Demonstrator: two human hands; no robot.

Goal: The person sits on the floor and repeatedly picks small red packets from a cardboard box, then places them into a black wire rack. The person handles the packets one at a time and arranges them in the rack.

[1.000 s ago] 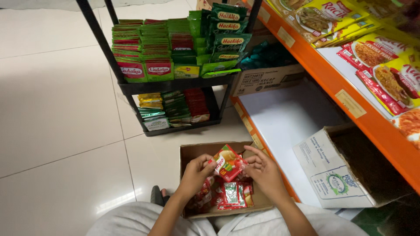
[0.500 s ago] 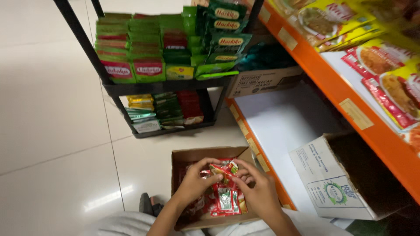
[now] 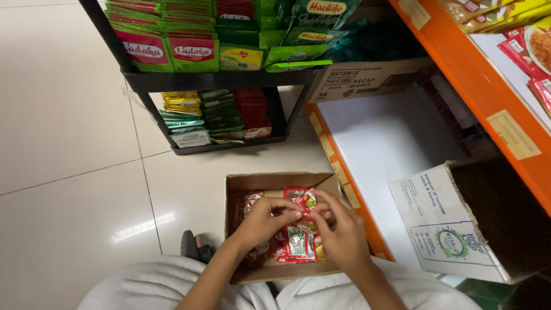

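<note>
both hands meet over the open brown cardboard box [image 3: 241, 183] on the pale tiled floor [image 3: 69, 115]. the left hand [image 3: 265, 221] and right hand [image 3: 342, 232] each close their grip on the small red foil sachets [image 3: 302, 200], held just above the sachets filling the box.

Both hands grip red sachets [image 3: 303, 201] (boxed).

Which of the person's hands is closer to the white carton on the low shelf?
Right. The right hand is over the brown box's shelf side, nearer the white carton; the left hand is farther away.
</note>
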